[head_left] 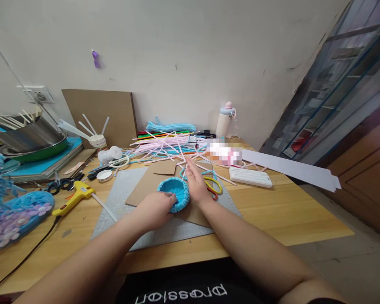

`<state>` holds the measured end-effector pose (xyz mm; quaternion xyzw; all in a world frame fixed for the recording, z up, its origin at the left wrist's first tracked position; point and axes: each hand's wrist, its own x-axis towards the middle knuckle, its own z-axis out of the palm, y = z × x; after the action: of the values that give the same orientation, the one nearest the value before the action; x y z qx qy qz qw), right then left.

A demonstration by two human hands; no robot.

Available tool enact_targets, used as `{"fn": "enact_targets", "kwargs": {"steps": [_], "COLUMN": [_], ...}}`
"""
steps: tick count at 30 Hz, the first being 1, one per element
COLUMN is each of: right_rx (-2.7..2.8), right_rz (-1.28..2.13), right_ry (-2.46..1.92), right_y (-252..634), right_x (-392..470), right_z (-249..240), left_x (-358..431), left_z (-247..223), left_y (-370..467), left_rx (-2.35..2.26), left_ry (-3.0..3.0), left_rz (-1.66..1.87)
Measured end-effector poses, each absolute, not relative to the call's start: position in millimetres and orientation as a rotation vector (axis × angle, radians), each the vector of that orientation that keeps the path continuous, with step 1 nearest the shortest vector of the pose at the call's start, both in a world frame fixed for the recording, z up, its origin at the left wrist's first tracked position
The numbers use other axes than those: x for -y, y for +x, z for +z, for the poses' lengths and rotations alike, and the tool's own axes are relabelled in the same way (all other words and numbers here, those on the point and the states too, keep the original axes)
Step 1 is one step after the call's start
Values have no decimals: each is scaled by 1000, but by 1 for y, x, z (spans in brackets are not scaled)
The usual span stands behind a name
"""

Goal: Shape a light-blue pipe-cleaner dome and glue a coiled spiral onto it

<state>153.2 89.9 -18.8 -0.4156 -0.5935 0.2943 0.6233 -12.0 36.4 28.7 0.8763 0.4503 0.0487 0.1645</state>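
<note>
Gripping blue bowl (180, 192) with left hand (156, 207), resting open right hand (196, 184) alongside.
Pointing round mouth upward, showing ridged walls.

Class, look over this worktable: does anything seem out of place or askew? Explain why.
Yes. The long white strips on the right jut past the edge of the table, where they could perhaps get knocked. At the back, pale pink stems lie crisscrossed in an untidy heap.
</note>
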Motion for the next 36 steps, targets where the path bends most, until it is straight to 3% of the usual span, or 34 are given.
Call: {"fn": "enact_targets", "kwargs": {"steps": [7,15,36], "right_rx": [1331,1298,1246], "right_rz": [691,680,679], "right_ry": [-937,-984,-979], "right_y": [153,152,154], "right_x": [-93,-96,-98], "right_z": [-20,-20,-17], "left_x": [-45,-30,-50], "left_z": [39,31,45], "left_y": [-12,3,24], "left_rx": [-1463,-1248,-1300], "left_ry": [2584,2700,2761], "left_rz": [-116,-28,-114]}}
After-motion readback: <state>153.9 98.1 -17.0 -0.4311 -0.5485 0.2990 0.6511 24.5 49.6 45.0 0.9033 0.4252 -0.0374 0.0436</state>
